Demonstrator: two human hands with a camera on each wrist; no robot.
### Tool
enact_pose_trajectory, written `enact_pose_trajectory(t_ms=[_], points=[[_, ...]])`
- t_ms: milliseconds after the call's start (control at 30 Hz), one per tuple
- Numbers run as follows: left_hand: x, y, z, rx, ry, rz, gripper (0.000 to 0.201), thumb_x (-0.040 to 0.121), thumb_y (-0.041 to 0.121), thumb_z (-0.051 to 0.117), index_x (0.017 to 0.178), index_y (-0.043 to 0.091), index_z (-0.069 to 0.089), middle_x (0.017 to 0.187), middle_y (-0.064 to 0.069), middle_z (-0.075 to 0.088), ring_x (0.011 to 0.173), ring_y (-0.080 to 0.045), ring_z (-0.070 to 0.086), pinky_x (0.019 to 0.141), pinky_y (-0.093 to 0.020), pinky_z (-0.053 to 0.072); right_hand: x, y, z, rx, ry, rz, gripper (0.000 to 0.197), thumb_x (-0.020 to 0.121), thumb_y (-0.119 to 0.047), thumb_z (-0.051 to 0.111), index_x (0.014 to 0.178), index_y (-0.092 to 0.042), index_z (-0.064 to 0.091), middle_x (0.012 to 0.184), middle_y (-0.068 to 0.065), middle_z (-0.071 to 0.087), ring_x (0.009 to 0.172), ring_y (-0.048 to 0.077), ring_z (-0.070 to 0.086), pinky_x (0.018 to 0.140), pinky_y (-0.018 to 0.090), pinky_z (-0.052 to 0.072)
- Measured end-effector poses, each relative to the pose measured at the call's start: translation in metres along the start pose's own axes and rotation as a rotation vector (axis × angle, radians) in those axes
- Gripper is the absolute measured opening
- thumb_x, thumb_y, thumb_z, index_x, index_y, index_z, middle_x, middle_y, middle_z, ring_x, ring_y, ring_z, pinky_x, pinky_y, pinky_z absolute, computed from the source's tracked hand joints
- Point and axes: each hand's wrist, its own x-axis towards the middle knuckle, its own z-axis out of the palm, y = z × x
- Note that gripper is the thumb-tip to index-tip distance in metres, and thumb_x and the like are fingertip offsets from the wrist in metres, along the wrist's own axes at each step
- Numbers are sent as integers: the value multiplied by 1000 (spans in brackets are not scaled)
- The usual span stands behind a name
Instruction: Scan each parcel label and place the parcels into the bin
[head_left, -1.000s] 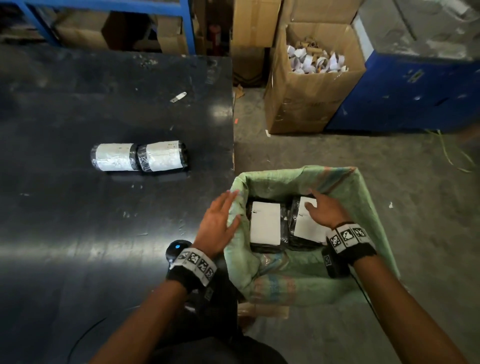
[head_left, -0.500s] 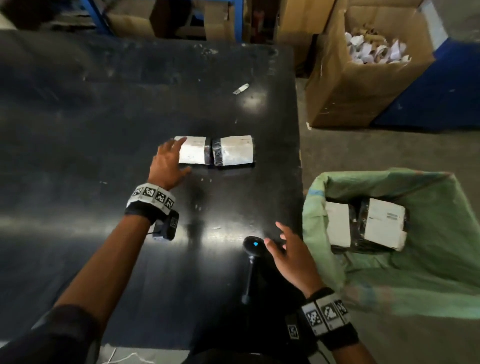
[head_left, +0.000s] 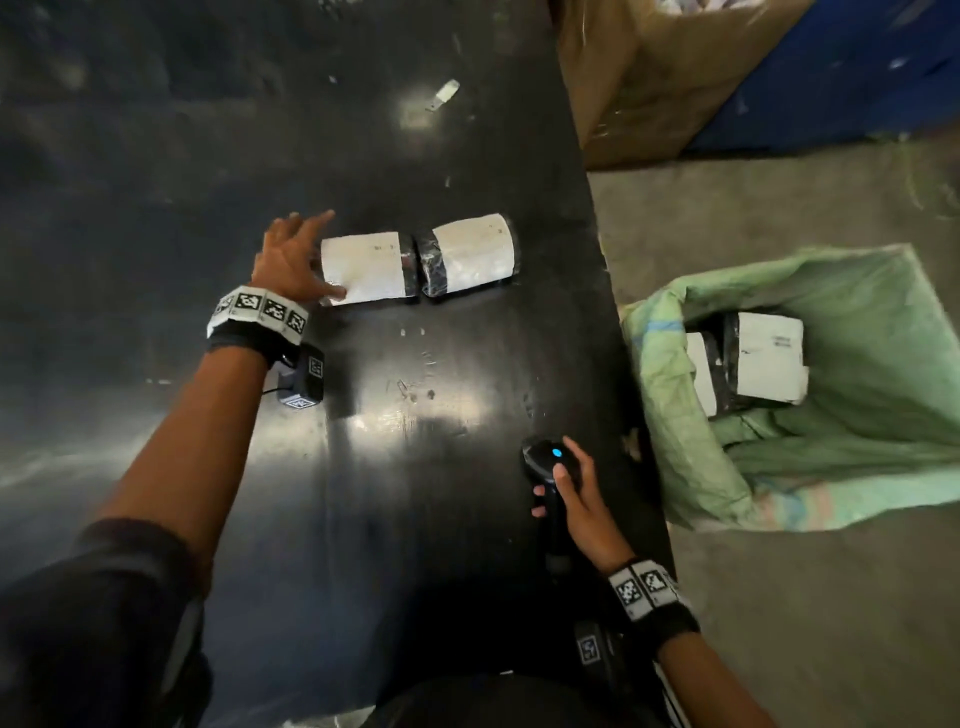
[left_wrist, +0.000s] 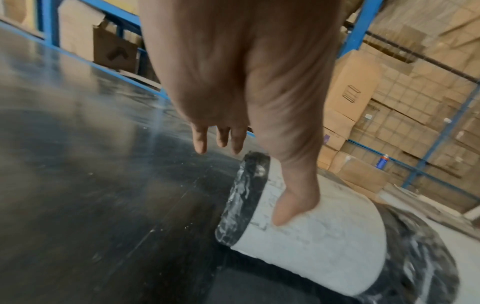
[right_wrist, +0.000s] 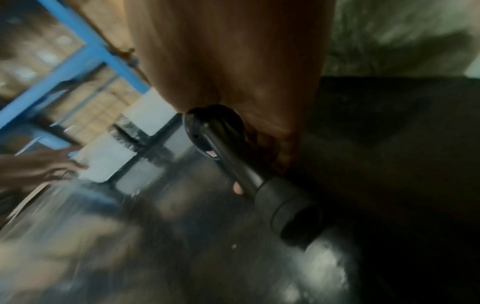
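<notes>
Two black-wrapped parcels with white labels lie end to end on the black table (head_left: 208, 467): a left parcel (head_left: 363, 267) and a right parcel (head_left: 470, 257). My left hand (head_left: 291, 260) is spread at the left parcel's left end, its fingers straight. In the left wrist view the thumb (left_wrist: 288, 207) rests on that parcel's label (left_wrist: 319, 236). My right hand (head_left: 576, 493) grips the black scanner (head_left: 545, 457) near the table's right edge; its blue light is on. The green sack bin (head_left: 857, 467) on the floor holds two labelled parcels (head_left: 769, 364).
An open cardboard box (head_left: 649, 78) stands on the floor behind the bin, against a blue wall (head_left: 857, 67). A small scrap (head_left: 444, 93) lies on the far table. Blue racking with cartons (left_wrist: 350, 92) runs behind the table.
Both hands have left the bin. My left hand reached across to the left parcel and its thumb now touches the label. My right hand closed round the scanner handle.
</notes>
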Motion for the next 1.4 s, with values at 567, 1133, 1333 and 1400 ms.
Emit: enact_pose_trajectory(t_ms=[567,1133,1333,1400], points=[[-198,34,33,-397,421,84,76,55,18,93,124,17,61,116,-14,53,97,-20,56,91,-24,47,-31,-61,18,80,-73,-179,31,105,-38,34,133,-38,47,89,20,68,54,13,58,44,25,39],[-274,93,78,-495,554,71,84,55,23,95,132,20,60,120,-3,49,100,-5,54,91,-8,46,-123,-134,6,76,-223,-504,44,96,-51,36,136,-37,46,119,4,65,77,24,61,46,31,40],[-277,100,79,-486,556,101,82,54,23,95,130,17,62,119,-6,52,99,-7,55,91,-1,41,-129,-131,1,92,-228,-517,41,97,-50,35,135,-39,47,118,7,65,77,25,60,45,28,40],[-278,102,80,-483,548,105,82,54,24,95,129,17,62,119,-6,52,99,-8,56,90,1,39,-129,-128,0,98,-227,-522,41,97,-51,35,134,-39,48,118,7,65,76,25,60,45,28,40]])
